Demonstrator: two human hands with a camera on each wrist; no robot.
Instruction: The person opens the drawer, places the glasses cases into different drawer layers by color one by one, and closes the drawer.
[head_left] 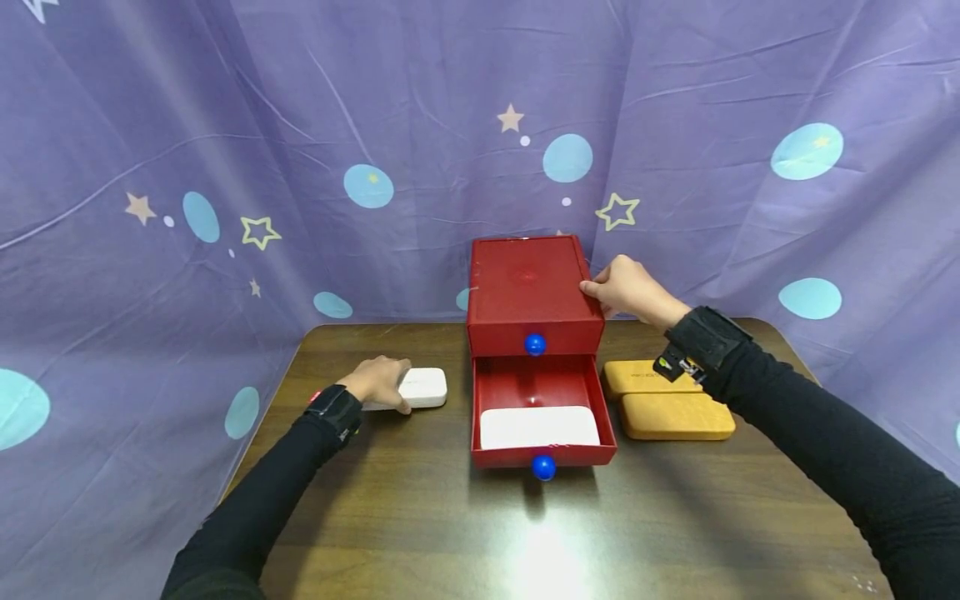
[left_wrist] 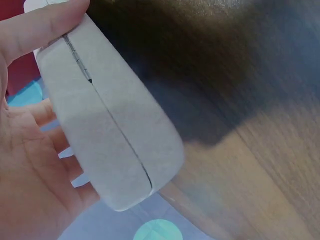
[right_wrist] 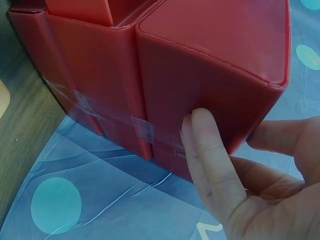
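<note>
A white case (head_left: 420, 388) is gripped by the left hand (head_left: 378, 382) on the desk (head_left: 420, 533), left of the red cabinet (head_left: 531, 293). The cabinet's rear right corner is held by the right hand (head_left: 628, 288). Another white case (head_left: 538, 427) lies in the open lower drawer (head_left: 542, 454); two orange cases (head_left: 671, 400) sit right.

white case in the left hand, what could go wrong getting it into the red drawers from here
The open lower drawer already holds a white case that fills most of it, so the white case gripped by the left hand may not fit. The upper drawer is shut. The right hand only steadies the red drawer unit, which could slide.
</note>
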